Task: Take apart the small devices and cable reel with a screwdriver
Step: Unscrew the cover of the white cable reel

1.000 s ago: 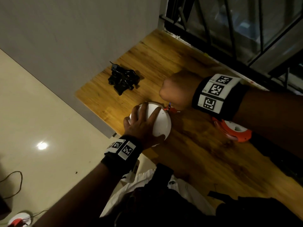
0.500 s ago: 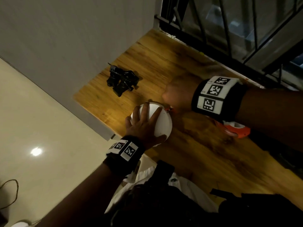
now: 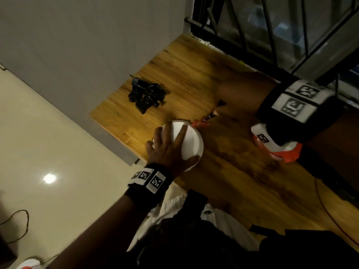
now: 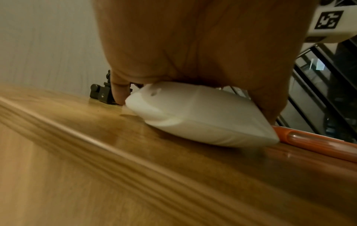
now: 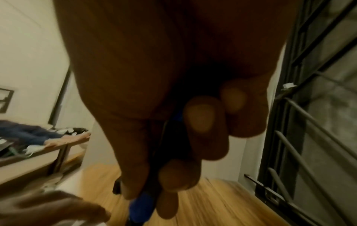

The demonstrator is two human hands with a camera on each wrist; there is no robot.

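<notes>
My left hand (image 3: 171, 146) lies over a white round device (image 3: 191, 140) on the wooden table (image 3: 242, 181), fingers and thumb curled round its rim; the left wrist view shows the device (image 4: 193, 113) flat on the wood. My right hand (image 3: 237, 96) hovers beyond it, gripping a blue-handled screwdriver (image 5: 142, 204); its tip is hidden. An orange-handled tool (image 3: 200, 123) lies against the device's far side. The orange and white cable reel (image 3: 281, 154) sits partly under my right wrist. A small black device (image 3: 146, 95) rests near the wall.
The table ends at a left edge close to the white device, with pale floor below. Dark window bars (image 3: 272, 26) run along the far side. A thin red wire (image 3: 328, 216) crosses the table's right part. A cable (image 3: 19, 220) lies on the floor.
My right hand has drawn back from the white device, to the right and farther away. The orange tool beside the device now shows. My left hand stays on the device.
</notes>
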